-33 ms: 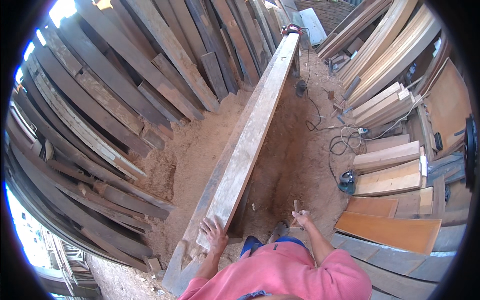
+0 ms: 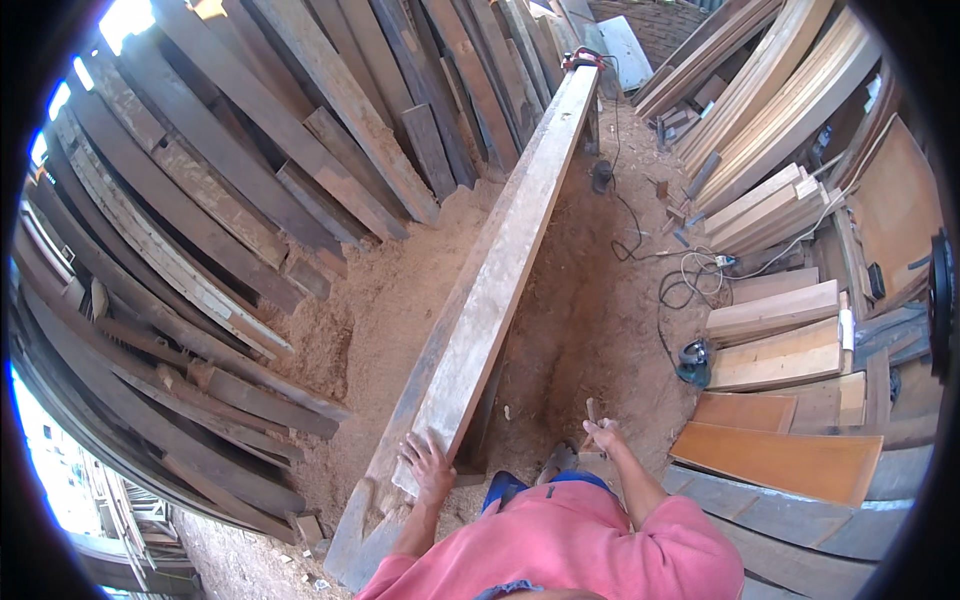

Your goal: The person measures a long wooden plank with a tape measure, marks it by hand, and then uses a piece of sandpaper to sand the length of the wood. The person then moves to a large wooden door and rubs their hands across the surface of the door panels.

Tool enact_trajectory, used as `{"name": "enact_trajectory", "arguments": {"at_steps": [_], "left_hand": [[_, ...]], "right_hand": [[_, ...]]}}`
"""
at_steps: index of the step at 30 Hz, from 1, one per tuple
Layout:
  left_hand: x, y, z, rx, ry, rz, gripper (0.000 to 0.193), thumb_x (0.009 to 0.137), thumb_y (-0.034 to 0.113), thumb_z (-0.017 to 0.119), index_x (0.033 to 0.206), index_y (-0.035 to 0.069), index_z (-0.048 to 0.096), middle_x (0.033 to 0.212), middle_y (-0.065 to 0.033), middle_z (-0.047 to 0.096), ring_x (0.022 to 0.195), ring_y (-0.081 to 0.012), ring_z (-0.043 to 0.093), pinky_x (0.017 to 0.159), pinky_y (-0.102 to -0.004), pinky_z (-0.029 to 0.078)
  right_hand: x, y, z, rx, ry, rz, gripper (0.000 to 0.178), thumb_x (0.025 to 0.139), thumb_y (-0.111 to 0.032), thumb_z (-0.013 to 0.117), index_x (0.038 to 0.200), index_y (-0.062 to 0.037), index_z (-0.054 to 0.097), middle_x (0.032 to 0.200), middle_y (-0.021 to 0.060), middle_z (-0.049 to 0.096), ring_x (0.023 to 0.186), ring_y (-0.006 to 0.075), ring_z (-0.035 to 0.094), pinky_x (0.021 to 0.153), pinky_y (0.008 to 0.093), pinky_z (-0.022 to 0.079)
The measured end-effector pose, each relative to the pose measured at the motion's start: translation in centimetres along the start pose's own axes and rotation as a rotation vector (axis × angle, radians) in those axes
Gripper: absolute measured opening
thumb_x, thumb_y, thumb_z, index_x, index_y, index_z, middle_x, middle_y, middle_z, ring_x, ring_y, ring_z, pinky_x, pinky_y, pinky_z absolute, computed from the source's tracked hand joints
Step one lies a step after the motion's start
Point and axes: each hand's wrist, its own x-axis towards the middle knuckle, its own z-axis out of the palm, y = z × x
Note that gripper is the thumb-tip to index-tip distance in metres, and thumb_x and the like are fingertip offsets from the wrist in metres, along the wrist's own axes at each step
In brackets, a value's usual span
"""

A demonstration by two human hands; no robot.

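My left hand (image 2: 430,468) lies with fingers spread on the near end of a long, pale, weathered plank (image 2: 490,300). The plank runs away from me on a wooden bench (image 2: 402,395), whose edge shows along its left side. To the right of the plank, in front of my body, my right hand (image 2: 603,436) is closed. A short brown stick-like piece (image 2: 591,409) juts up from its fingers; what it belongs to I cannot make out. At the plank's far end sits a red power tool (image 2: 583,60), too small to tell its kind.
Dark boards (image 2: 230,180) lean in rows on the left. Sawdust (image 2: 400,290) covers the ground beside the bench. On the right are a teal power tool (image 2: 693,362), tangled cords (image 2: 690,280), stacked pale timber (image 2: 770,215) and an orange-brown panel (image 2: 780,465).
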Motion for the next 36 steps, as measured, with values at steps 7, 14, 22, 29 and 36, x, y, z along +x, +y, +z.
{"name": "enact_trajectory", "arguments": {"at_steps": [7,14,22,29,36], "left_hand": [[2.7,-1.5,-7.5,-0.389,-0.373,-0.025,0.111,0.064,0.036,0.083,0.155,0.0,0.031,0.146,-0.0333,0.047,0.134,-0.0462,0.05,0.112,-0.0488,0.042],[-2.3,-1.7,-2.2,-0.754,-0.451,0.006,0.089,0.072,0.036,0.079,0.142,-0.007,0.046,0.121,-0.0292,0.066,0.116,-0.0392,0.064,0.101,-0.0436,0.05],[-2.8,0.1,2.1,-1.333,-0.558,-0.005,0.052,0.082,0.02,0.072,0.121,-0.009,0.052,0.107,-0.0171,0.066,0.101,-0.026,0.066,0.086,-0.0409,0.056],[-4.1,3.7,-0.8,-1.256,-0.564,-0.092,0.061,0.087,0.032,0.081,0.119,-0.007,0.048,0.105,-0.0189,0.065,0.092,-0.0232,0.068,0.074,-0.04,0.059],[-9.3,16.1,5.0,-1.864,-0.94,-0.073,0.062,0.094,0.019,0.075,0.143,-0.001,0.042,0.131,-0.0171,0.064,0.119,-0.0234,0.063,0.099,-0.0362,0.055]], "right_hand": [[-0.4,-2.2,1.6,-0.17,0.012,-0.203,0.053,0.084,-0.05,0.079,0.104,-0.002,0.07,0.09,0.0133,0.073,0.077,0.0211,0.069,0.066,0.039,0.054],[-5.5,-1.1,4.9,-0.061,-0.057,-0.227,0.046,0.087,-0.045,0.078,0.1,-0.0024,0.068,0.083,0.0068,0.068,0.072,0.0143,0.061,0.063,0.036,0.05],[-9.3,5.5,3.7,0.215,-0.066,-0.306,0.042,0.092,-0.045,0.074,0.094,-0.0039,0.067,0.081,0.0036,0.066,0.073,0.0134,0.058,0.066,0.0332,0.049],[-12.3,9.3,0.9,0.396,-0.03,-0.219,0.05,0.097,-0.055,0.063,0.094,-0.0049,0.067,0.08,0.0045,0.064,0.083,0.0154,0.057,0.08,0.0331,0.045],[-12.1,10.2,-1.7,0.349,-0.414,-0.199,0.065,0.091,-0.06,0.07,0.113,0.0009,0.07,0.092,0.0063,0.069,0.09,0.0175,0.061,0.084,0.0348,0.049]]}}
